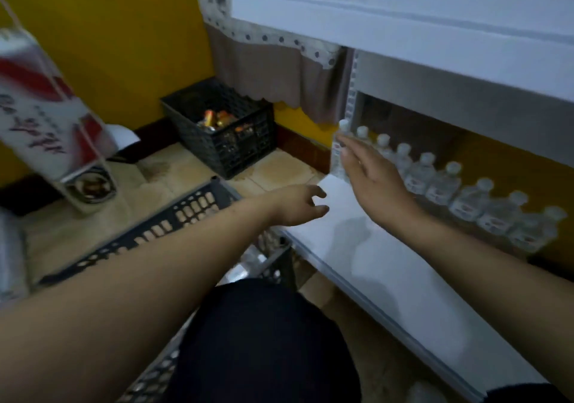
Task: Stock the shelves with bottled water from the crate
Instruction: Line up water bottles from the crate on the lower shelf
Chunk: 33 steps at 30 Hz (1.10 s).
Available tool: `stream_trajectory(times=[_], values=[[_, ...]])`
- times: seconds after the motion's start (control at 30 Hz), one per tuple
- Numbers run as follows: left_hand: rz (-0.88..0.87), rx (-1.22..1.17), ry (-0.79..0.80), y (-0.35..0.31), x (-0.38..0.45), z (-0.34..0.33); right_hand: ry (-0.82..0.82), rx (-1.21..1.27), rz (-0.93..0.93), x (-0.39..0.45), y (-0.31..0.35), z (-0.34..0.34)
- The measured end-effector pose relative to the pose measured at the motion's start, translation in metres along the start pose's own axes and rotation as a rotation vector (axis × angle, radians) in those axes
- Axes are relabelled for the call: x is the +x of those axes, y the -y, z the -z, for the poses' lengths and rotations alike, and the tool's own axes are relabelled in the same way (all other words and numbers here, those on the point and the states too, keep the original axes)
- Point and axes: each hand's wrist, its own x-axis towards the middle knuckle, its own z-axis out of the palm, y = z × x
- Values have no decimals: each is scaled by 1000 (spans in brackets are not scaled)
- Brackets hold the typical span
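Shelf's [388,266] end bottle [339,154] touches right grip [372,182].

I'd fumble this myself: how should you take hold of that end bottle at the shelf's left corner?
Grip the end bottle round its body, below the cap, coming from the open front of the shelf. It stands upright with a neighbour close on its right and a post behind, so front and left are free. The right hand is already beside it.

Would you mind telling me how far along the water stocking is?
Done: a row of water bottles lines the back of the lower shelf. In hand: the right hand touches the leftmost bottle; the left hand holds nothing. Left: the shelf's front is bare, and the crate contents are mostly hidden.
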Motion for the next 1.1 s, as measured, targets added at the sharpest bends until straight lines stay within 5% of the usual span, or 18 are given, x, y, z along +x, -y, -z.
stream_trajectory(times=[0.17, 0.23, 0.53, 0.8, 0.97, 1.1], values=[[414, -364, -323, 166, -95, -48, 306, 114, 23, -12, 39, -87], [613, -328, -373, 218, -131, -76, 420, 138, -1, -13, 43, -120], [1115, -348, -277, 345, -188, -176, 854, 90, -116, -12, 21, -269], [1230, -31, -103, 379, -163, -179, 923, 61, -110, -35, -17, -326], [1199, -888, -261, 350, -144, -159, 847, 80, -170, -31, -17, -314], [841, -963, -168, 305, -148, -123, 657, 104, -299, -13, -12, -291]])
